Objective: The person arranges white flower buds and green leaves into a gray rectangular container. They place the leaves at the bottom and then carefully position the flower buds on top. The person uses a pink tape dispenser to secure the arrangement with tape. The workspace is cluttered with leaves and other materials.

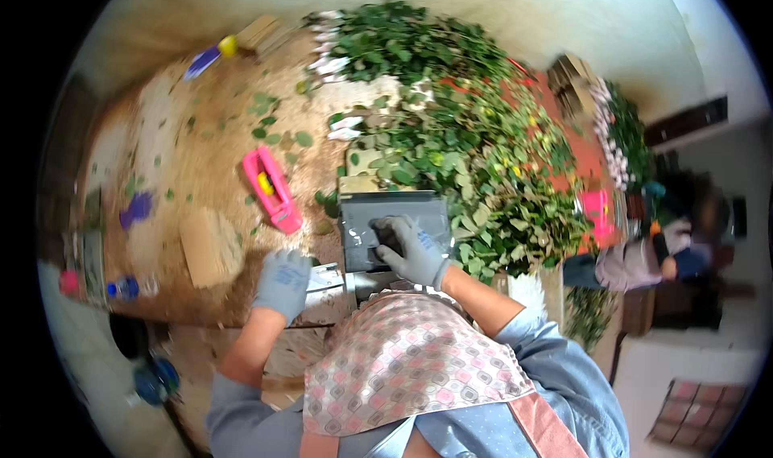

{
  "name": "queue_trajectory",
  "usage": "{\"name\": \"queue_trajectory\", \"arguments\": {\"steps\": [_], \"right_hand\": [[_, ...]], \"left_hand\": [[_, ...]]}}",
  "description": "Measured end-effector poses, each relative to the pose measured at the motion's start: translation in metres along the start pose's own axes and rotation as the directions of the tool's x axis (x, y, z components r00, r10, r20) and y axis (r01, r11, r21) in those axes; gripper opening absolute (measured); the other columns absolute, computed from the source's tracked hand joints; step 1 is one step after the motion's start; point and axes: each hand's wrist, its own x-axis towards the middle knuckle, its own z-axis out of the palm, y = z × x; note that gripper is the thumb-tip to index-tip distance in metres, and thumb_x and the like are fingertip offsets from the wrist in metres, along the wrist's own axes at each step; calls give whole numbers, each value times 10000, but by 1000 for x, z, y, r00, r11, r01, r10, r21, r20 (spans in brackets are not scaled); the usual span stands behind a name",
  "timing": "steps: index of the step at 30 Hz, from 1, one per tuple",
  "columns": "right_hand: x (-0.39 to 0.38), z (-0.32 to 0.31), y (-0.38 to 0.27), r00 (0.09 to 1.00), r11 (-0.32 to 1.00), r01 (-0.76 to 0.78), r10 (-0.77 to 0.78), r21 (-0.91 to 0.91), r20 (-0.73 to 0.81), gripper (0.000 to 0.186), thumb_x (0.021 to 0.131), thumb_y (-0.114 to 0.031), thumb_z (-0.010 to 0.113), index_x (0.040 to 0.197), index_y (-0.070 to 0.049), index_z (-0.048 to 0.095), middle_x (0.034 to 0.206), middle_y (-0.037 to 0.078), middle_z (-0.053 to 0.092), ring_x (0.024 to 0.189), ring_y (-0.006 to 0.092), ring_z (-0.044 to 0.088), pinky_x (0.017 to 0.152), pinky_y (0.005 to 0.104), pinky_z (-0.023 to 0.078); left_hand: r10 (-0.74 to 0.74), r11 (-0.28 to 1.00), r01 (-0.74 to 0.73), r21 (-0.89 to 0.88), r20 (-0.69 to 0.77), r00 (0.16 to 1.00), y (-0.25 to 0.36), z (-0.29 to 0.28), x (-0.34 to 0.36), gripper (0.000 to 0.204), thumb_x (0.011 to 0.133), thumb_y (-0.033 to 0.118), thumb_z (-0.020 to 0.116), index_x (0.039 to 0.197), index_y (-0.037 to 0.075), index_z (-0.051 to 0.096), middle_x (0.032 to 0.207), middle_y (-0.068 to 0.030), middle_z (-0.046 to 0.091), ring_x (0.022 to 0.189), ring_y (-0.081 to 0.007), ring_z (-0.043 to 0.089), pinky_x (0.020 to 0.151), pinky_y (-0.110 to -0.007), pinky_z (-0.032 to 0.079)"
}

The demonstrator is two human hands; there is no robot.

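My right hand (417, 253), in a grey glove, is over a dark grey flat panel (362, 216) with a glossy surface. Its thumb and fingers are apart, and nothing shows gripped between them. Palm down at the table's near edge is my left hand (283, 284), also gloved in grey, fingers stretched forward. A small white and grey piece (325, 278) lies just right of it. Beyond that hand sits a pink tape dispenser (272, 191) with a yellow core. Leafy green stems (491, 208) are heaped right up against the panel's right side.
A stack of brown cardboard pieces (211, 247) lies left on the wooden table (173, 176), among loose leaves. White-wrapped flower heads (326, 51) line the far side. A bottle with a blue cap (123, 288) stands near the left edge. Another person (644, 261) is at the right.
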Motion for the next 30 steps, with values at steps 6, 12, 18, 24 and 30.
{"name": "queue_trajectory", "arguments": {"steps": [6, 12, 18, 24, 30], "right_hand": [[-14, -15, -2, 997, 998, 67, -68, 17, 43, 987, 768, -354, 883, 1505, 36, 355, 1315, 261, 529, 1236, 415, 540, 1061, 441, 459], [-27, -5, 2, 994, 992, 105, -102, 76, -40, 1309, 657, -421, 965, 1577, 60, 168, 1501, 278, 417, 1408, 414, 433, 1155, 434, 387], [-31, -39, 18, 996, 928, -90, 95, 362, 4, 730, 799, -109, 677, 1481, -1, 437, 1319, 220, 599, 1230, 323, 597, 1066, 385, 469], [-61, -160, 26, 731, 845, -535, 459, 7, 505, 516, 821, -239, 700, 1275, -30, 571, 838, 103, 689, 739, 194, 659, 660, 367, 522], [-73, -186, 49, 630, 820, -449, 573, -356, 524, 644, 790, -162, 708, 1391, -31, 515, 877, 92, 665, 754, 195, 639, 685, 343, 516]], "left_hand": [[-202, 455, 220, -863, 141, 969, 46, -63, 40, 373, 940, 300, 698, 1147, 6, 601, 1148, -126, 654, 1078, -279, 635, 917, -403, 500], [-254, 33, 78, -996, 67, 965, 105, -10, 105, 482, 1070, 320, 522, 1421, -7, 469, 1248, -116, 609, 1128, -206, 572, 987, -344, 466], [134, 663, -124, -738, -46, 990, 90, 2, 105, 864, 945, 461, 677, 1538, -46, 305, 1491, -279, 432, 1389, -411, 427, 1168, -468, 332], [181, 894, -223, -389, -142, 973, 110, 10, 92, 838, 811, 132, 729, 1545, 12, 344, 1577, -191, 392, 1505, -394, 309, 1248, -507, 232], [141, 911, -198, -361, -178, 974, 115, 20, 92, 694, 863, 60, 630, 1516, 24, 397, 1546, -167, 450, 1505, -361, 330, 1253, -488, 225]]}}
